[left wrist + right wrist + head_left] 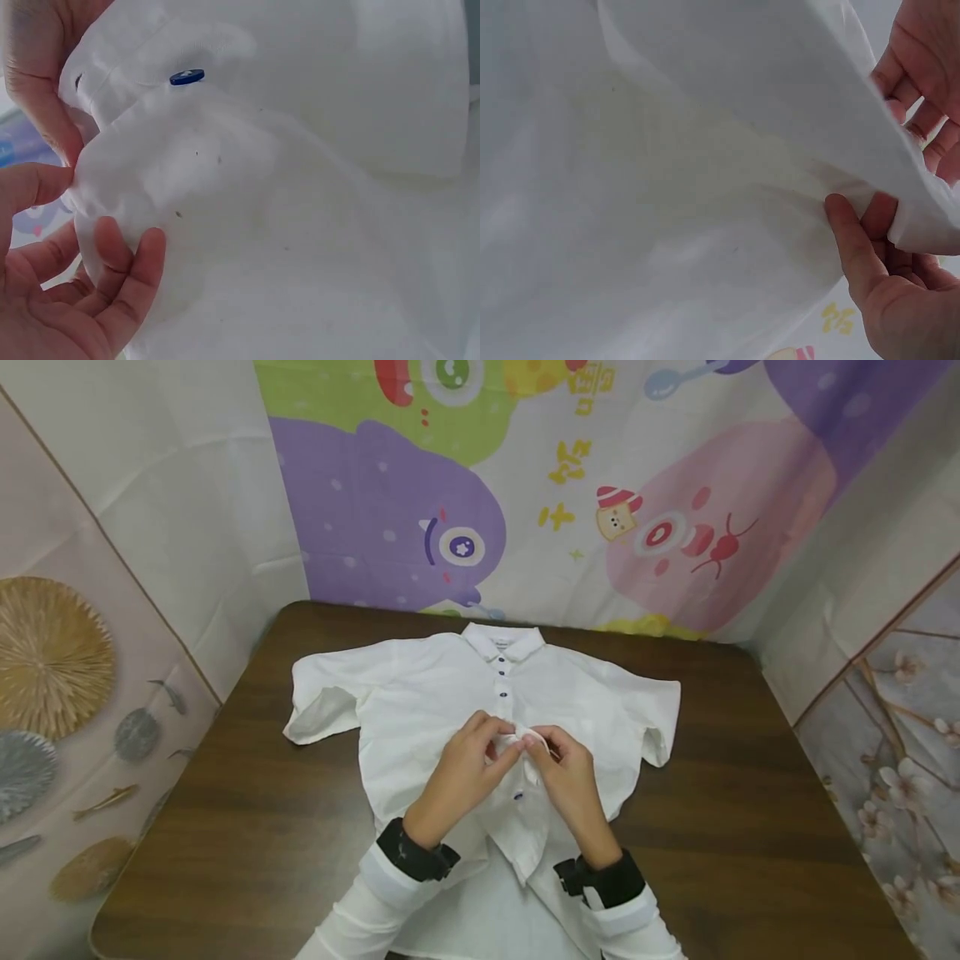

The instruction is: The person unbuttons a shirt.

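A white short-sleeved shirt [435,693] lies spread on its back, its collar toward the far edge. Both hands meet over the middle of its front placket, lifting the cloth there. My left hand [468,768] pinches the placket edge between thumb and forefinger. Opposite it, my right hand [570,777] pinches the same bunched cloth. In the left wrist view a dark blue button [187,76] sits close by, with a buttonhole near the right hand's fingers. Another button [518,796] shows below the hands, and several run down from the collar. Whatever lies between the fingertips is hidden.
Under the shirt is a dark brown wooden table [750,827] with rounded corners. A cartoon-printed cloth [540,552] hangs behind its far edge. Patterned panels stand at left and right. Each wrist wears a black strap [416,853] over a white sleeve.
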`<state>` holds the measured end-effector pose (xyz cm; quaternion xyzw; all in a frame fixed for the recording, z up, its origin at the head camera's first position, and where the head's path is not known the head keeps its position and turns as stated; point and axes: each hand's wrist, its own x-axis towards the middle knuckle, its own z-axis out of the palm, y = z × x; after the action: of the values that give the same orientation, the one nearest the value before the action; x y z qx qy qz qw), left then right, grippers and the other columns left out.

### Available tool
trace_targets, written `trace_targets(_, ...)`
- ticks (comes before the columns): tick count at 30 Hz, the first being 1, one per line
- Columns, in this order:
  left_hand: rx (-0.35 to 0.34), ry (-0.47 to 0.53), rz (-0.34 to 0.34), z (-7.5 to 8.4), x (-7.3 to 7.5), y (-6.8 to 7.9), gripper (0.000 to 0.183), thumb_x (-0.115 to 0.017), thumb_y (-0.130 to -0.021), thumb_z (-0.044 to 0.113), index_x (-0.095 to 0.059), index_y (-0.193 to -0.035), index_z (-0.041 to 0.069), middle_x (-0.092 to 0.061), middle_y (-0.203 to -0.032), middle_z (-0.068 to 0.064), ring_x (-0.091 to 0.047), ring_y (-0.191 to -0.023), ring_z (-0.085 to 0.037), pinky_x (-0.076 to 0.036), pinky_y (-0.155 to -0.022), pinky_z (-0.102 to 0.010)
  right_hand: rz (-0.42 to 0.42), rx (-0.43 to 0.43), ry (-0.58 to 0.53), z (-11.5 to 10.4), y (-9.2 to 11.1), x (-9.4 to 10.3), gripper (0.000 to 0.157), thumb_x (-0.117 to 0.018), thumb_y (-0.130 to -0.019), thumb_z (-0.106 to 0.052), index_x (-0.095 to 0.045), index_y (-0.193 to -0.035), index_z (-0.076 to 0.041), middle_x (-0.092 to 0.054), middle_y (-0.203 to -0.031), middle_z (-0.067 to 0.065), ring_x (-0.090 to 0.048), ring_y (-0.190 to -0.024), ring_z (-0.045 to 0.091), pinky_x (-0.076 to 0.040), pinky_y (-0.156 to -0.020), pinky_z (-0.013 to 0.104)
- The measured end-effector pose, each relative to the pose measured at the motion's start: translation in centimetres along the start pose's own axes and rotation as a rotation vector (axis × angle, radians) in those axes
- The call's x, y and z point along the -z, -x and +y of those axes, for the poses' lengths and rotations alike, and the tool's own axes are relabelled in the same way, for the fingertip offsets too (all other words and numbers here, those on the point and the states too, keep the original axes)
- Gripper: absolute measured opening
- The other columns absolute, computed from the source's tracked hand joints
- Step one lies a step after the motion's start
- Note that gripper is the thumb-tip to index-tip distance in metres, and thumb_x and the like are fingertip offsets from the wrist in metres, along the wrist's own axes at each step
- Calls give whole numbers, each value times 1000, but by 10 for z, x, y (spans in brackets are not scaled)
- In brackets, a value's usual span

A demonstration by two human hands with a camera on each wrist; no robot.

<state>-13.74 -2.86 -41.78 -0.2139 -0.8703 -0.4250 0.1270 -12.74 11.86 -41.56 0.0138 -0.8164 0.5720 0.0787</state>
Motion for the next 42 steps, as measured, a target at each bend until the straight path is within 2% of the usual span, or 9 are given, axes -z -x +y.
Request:
trace_targets(9, -24, 19, 38, -1, 0, 0, 17, -65, -87, 21, -65, -93, 5, -49, -78, -2, -44, -62, -10, -39, -56, -20, 25, 14, 47, -3, -2, -2, 17, -65, -87, -14, -68, -96, 1, -68, -90, 14, -55, -74, 9, -45, -66, 16)
trace_targets(17, -29, 42, 37, -3, 1, 0, 16, -66, -85, 17, -65, -92, 3, -49, -76, -3, -44, -63, -10, -40, -56, -19, 40, 64, 90, -1, -1, -4, 16, -64, -87, -12, -68, -95, 1, -69, -90, 13, -57, -77, 12, -46, -69, 17)
trace_targets(23, -30, 68, 41, -4, 0, 0, 15, -67, -84, 14, -64, -91, 2, -49, -76, -4, -45, -63, -12, -40, -57, -19, 56, 96, 105, 0, -1, -7, 15, -63, -88, -13, -67, -92, 1, -68, -85, 13, -52, -73, 9, -44, -65, 17)
trace_targets(34, -31, 59, 51, -9, -6, 5, 14, -65, -86, 15, -65, -93, 3, -47, -76, -2, -43, -62, -9, -39, -56, -20, 25, 48, 77, -4, 1, -10, 10, -58, -88, -8, -60, -88, 2, -65, -85, 14, -53, -77, 10, -44, -69, 18)
trace_targets(42, -55, 65, 102, -12, -13, 13, 12, -66, -85, 14, -65, -92, 4, -45, -73, 0, -41, -60, -8, -38, -54, -18, 20, -1, 12, 9, 3, -14, 10, -59, -88, -8, -60, -87, 2, -63, -85, 13, -53, -78, 8, -44, -71, 18)
